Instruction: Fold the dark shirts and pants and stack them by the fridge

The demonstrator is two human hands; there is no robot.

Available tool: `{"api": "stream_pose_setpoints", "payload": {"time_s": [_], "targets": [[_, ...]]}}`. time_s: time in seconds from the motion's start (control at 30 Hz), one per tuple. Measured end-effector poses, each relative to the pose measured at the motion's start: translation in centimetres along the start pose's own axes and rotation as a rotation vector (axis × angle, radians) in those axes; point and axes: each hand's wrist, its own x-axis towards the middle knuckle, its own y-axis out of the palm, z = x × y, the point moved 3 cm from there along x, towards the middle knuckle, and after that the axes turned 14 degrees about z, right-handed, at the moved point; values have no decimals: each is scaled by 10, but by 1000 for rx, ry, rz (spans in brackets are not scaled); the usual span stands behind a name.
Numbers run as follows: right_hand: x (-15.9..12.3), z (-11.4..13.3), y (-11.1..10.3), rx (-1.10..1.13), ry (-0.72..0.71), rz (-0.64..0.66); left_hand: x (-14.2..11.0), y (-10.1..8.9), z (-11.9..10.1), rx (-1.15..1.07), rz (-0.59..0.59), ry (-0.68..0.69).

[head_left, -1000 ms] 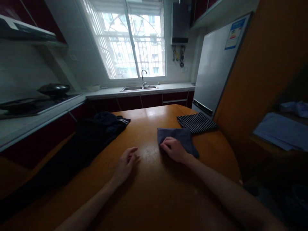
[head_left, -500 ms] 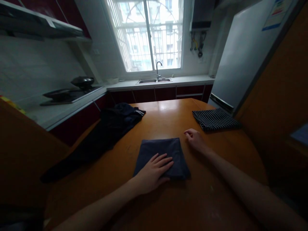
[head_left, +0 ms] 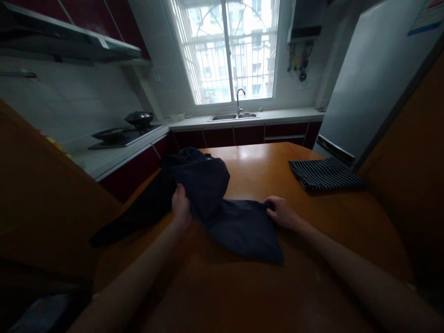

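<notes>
A dark blue cloth is stretched between my two hands over the wooden table. My left hand grips its left part, which is lifted and bunched, with the thumb on top. At the upper right corner, my right hand pinches the fabric close to the tabletop. The right part of the cloth lies nearly flat, its lower corner pointing toward me. Behind my left hand lies a crumpled dark garment, partly covered by the raised cloth.
A folded black-and-white striped cloth rests at the right of the wooden table. Beyond the table are a sink, a stove with pans at left, and a fridge at right.
My left hand has gone from lying flat on the folded blue cloth to lifting its layer up and left, opening it out. My right hand has closed on its upper right corner.
</notes>
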Motion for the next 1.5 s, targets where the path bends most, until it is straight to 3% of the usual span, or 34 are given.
{"api": "stream_pose_setpoints", "payload": {"time_s": [0.13,0.23,0.3,0.4,0.5,0.6,0.73,0.87,0.97,1.03,1.1,1.2,1.33,1.5], "targets": [[-11,6,-20,-61,230,-49,33,-53,3,143,-203,17],[-18,4,-26,-216,347,-1,31,-65,5,399,-304,76],[-21,3,-25,-368,360,-36,20,-48,4,610,-201,223],[-19,4,-18,-492,285,-138,-5,-4,10,842,191,383],[-13,-3,-7,-427,272,-77,-29,33,20,899,588,399],[-9,-12,-2,-295,299,-3,-41,45,27,914,810,353],[-8,-6,-6,-133,230,-12,-40,38,30,967,824,331],[-11,5,-18,-75,176,-175,-29,27,34,1075,655,331],[-14,-4,-27,-150,251,-182,-21,17,35,1140,530,313],[-16,-14,-35,-296,353,-155,-17,10,36,1151,609,300],[-19,-17,-44,-458,431,-141,-13,2,34,1144,795,302],[-26,-2,-48,-507,333,7,0,-14,30,1137,940,308],[-45,34,-30,-308,53,486,23,-31,25,1062,886,309],[-53,43,-25,-334,12,531,26,-27,12,951,925,281]]}}
